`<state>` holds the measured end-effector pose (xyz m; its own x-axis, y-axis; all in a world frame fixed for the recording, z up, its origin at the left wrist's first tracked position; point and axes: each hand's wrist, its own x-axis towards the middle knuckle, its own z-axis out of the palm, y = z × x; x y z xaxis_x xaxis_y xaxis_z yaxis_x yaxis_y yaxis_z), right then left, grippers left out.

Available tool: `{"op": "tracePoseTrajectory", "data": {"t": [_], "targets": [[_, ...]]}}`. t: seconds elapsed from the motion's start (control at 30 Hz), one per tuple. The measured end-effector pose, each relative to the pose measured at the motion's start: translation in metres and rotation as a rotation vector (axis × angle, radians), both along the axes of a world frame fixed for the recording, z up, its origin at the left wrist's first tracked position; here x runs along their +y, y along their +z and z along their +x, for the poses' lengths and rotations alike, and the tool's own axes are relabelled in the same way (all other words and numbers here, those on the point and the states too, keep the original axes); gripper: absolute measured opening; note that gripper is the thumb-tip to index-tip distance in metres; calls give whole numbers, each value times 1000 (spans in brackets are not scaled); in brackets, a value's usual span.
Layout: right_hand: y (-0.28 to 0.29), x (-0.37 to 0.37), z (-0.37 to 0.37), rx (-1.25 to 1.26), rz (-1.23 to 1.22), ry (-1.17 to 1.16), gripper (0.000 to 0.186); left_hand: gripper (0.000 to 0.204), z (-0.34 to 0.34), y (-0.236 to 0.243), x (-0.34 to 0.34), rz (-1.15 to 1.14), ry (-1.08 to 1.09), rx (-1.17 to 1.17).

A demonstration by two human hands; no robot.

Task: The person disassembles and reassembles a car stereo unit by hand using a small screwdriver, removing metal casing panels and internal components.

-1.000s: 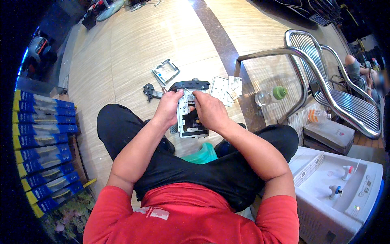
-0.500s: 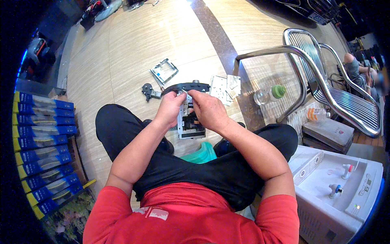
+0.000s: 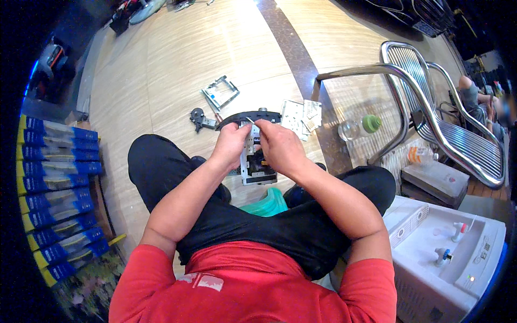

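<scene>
Between my knees stands a metal-framed electronic unit (image 3: 260, 176) with a black curved front panel (image 3: 237, 118) at its far end. My left hand (image 3: 232, 143) is closed at the unit's left side, thumb and fingers pinched near the panel. My right hand (image 3: 281, 146) is closed across from it, its fingertips bent down close to the left ones. A thin silvery piece (image 3: 250, 120) shows between the fingertips of both hands, against the panel. Its kind is too small to tell. The hands hide much of the unit's upper part.
Around the unit lie a metal bracket frame (image 3: 221, 92), a black-and-grey part (image 3: 202, 120) and white perforated plates (image 3: 294, 116). A bottle with a green cap (image 3: 371, 124) is under a chrome chair (image 3: 401, 70). A water dispenser (image 3: 436, 258) stands right, stacked boxes (image 3: 59, 199) left.
The hands stay pinched at the panel, with the fingertips slightly shifted. The unit sits a little farther right in view and the silvery piece shows more clearly.
</scene>
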<state>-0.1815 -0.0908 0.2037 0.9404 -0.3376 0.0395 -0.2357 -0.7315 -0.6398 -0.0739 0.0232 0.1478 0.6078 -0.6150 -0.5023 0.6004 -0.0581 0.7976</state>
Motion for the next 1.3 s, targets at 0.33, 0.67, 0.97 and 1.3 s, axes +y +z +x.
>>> {"op": "tracePoseTrajectory", "data": {"t": [0.33, 0.67, 0.97, 1.3], "targets": [[0, -1, -1, -24, 14, 26, 26, 16, 1, 0, 0, -34, -15, 58], [5, 10, -1, 175, -143, 20, 31, 18, -3, -17, -4, 60, 16, -175], [-2, -10, 10, 92, -46, 72, 26, 14, -7, -5, -6, 126, -78, -137], [-1, -25, 13, 169, 63, 154, 27, 16, -4, -11, -4, 191, -114, -94]]}}
